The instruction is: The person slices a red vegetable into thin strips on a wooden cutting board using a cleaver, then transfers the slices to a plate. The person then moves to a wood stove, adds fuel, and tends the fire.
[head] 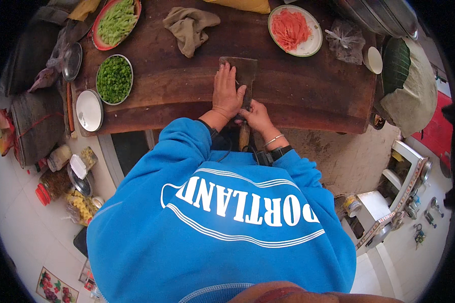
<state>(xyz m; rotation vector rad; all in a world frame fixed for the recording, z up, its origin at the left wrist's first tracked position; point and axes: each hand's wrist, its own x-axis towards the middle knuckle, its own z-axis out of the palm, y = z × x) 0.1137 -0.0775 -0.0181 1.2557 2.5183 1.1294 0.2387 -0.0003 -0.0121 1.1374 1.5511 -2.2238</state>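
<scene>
A cleaver with a broad dark blade lies over the front part of the dark wooden worktop. Its wooden handle points back towards my body, past the worktop's front edge. My left hand rests palm down on the blade's left side, fingers pointing away from me and thumb spread. My right hand is at the lower end of the blade near the handle, with fingers and thumb closed around that part. Whether anything lies under the blade is hidden.
At the left stand a bowl of chopped greens, stacked white dishes and a red-rimmed plate of sliced green vegetable. Beyond the blade lies a crumpled cloth. A plate of pinkish shreds, a plastic bag and a white cup are right.
</scene>
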